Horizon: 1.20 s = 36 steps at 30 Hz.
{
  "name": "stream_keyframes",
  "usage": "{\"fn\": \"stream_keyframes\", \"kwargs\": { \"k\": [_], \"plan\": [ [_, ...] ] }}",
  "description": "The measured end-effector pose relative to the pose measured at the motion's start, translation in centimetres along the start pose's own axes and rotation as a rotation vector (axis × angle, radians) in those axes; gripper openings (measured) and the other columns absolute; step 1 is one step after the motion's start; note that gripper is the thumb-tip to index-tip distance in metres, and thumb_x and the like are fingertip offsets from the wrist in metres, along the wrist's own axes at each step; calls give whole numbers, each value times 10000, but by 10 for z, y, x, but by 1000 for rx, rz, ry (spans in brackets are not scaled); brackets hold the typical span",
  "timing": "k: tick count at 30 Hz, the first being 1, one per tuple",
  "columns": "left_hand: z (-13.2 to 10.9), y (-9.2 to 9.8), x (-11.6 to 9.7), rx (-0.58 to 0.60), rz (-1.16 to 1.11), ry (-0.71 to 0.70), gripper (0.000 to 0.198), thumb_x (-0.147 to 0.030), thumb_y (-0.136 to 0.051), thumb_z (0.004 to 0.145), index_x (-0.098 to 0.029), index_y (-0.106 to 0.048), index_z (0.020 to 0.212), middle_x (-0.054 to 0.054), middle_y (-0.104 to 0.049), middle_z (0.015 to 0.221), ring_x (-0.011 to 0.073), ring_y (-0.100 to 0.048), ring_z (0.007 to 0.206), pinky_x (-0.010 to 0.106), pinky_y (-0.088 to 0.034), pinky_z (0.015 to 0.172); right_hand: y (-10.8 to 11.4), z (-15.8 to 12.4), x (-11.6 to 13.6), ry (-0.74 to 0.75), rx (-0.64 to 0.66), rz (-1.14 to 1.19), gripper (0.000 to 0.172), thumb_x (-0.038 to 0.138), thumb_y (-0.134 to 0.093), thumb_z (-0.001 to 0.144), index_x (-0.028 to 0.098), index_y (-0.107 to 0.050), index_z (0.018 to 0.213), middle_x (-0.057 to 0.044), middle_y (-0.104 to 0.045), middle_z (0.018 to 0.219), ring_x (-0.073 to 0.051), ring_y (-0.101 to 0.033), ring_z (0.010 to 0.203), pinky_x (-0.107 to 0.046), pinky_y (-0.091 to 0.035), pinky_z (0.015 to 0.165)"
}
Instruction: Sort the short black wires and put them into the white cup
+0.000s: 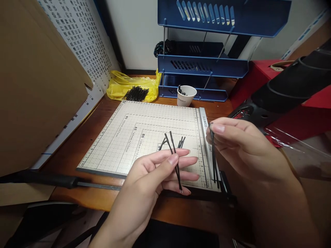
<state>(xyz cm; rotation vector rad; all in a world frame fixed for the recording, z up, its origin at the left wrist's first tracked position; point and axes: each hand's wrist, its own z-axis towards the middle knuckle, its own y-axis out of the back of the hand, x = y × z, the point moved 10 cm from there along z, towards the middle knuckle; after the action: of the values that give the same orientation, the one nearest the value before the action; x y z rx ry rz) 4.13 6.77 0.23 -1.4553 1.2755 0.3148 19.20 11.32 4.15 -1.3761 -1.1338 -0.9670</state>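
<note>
My left hand [157,174] pinches two thin black sticks [173,148] between thumb and forefinger; they cross near their lower ends. Its other fingers are spread. To the right, my right hand [240,148] is closed at the fingertips on the top of a pair of thin black sticks [214,162], which hang down over the cutter's right edge. Both hands are above a paper cutter board [113,137] printed with a grid and size marks. A few more black sticks [181,142] lie on the board behind my left hand, which partly hides them.
A pile of black sticks [136,93] rests by a yellow plastic bag [116,90]. A white paper cup [186,96] holds short black pieces. Behind stands a blue tray rack [201,65]. A red box [243,79] is at right, cardboard [38,86] at left. The cutter's black handle [59,181] sticks out left.
</note>
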Motion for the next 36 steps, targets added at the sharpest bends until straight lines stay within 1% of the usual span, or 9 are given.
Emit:
{"fn": "stream_keyframes", "kwargs": {
  "k": [5,10,15,18,22,25,29,33,36],
  "plan": [
    [2,-1,0,8,-77,2,161,-290,-724,958,-182,-818,1031,86,-792,1055,177,-761,830,178,-617,615,2,1,-1,18,-3,-52,229,400,-843,756,185,-764,743,-10,-619,710,-78,-527,664,-166,-469,640],
    [1,-1,0,-2,-51,-4,168,-291,-724,961,-167,-815,1028,87,-787,1063,175,-760,843,172,-625,623,0,0,-3,17,10,-61,235,424,-828,772,197,-768,755,-7,-618,703,-88,-538,684,-173,-466,649],
    [2,2,-1,-40,-37,-12,173,-296,-728,960,-168,-811,1040,89,-788,1073,191,-769,871,163,-620,614,0,1,-2,26,13,-58,216,390,-821,773,191,-750,730,3,-582,682,-70,-498,654,-157,-447,629],
    [1,6,0,-76,-37,-5,159,-275,-714,968,-174,-811,1043,93,-788,1103,193,-776,865,163,-618,607,7,1,-4,9,-58,-67,225,399,-814,770,187,-743,749,-3,-578,681,-74,-488,636,-163,-433,590],
    [1,8,-1,-105,-52,-8,157,-257,-703,974,-173,-805,1058,95,-790,1102,201,-779,876,162,-613,595,11,1,-1,42,-98,-66,212,375,-815,765,179,-742,727,20,-486,614,-52,-402,571,-143,-385,526],
    [1,6,-2,-110,-55,-8,152,-255,-707,970,-167,-804,1049,97,-791,1093,203,-778,875,166,-612,594,10,1,0,55,-93,-61,213,368,-821,766,174,-746,718,27,-466,609,-46,-369,568,-132,-385,534],
    [1,6,-1,-145,-45,10,145,-244,-706,968,-154,-800,1034,109,-791,1083,214,-774,891,180,-607,600,8,1,-3,38,-77,-72,213,378,-820,770,184,-746,723,23,-497,627,-59,-389,587,-158,-405,567],
    [2,6,0,-123,-39,-5,184,-289,-728,952,-159,-796,1062,123,-781,1133,244,-766,949,200,-605,609,10,2,-2,46,-97,-89,212,371,-822,767,191,-735,694,37,-415,576,-73,-340,571,-196,-412,596],
    [1,5,-3,-131,-11,-18,183,-297,-723,956,-159,-800,1050,118,-782,1130,240,-765,954,208,-616,637,10,2,-3,43,-101,-101,194,368,-823,768,199,-748,710,34,-432,585,-76,-364,586,-202,-421,631]
  ]
}}
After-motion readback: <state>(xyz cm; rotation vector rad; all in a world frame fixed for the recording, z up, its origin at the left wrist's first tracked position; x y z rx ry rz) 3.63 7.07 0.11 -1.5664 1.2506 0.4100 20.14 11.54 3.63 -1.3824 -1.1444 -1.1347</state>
